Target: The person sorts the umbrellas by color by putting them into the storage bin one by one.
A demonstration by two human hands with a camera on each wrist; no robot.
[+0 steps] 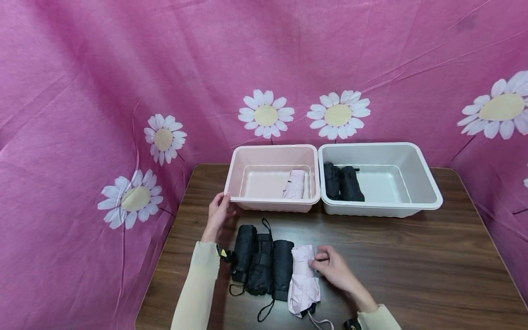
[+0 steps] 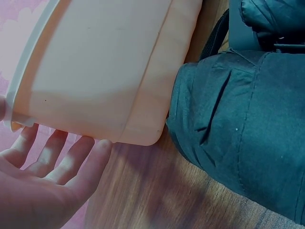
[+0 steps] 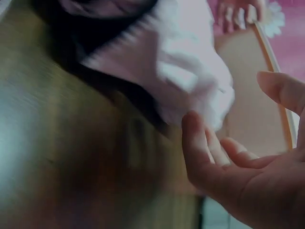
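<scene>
My left hand (image 1: 218, 213) holds the near left corner of a pink plastic bin (image 1: 272, 206). The thumb lies at its rim while the fingers (image 2: 76, 160) touch the outer wall. Inside that bin is a folded pale pink umbrella (image 1: 294, 184). Beside another pale pink folded umbrella (image 1: 303, 279) on the table is my right hand (image 1: 336, 270), its thumb and fingers apart. A fingertip is at the umbrella's edge; whether it touches is unclear. Three black folded umbrellas lie in a row to the left: one (image 1: 244, 252), a second (image 1: 261, 266) and a third (image 1: 283, 268).
A white bin (image 1: 383, 209) stands against the pink bin's right side, with two black folded umbrellas (image 1: 350, 185) at its left end. Both bins sit at the back of a brown wooden table (image 1: 412, 270). A pink cloth with white daisies (image 1: 264, 55) hangs behind.
</scene>
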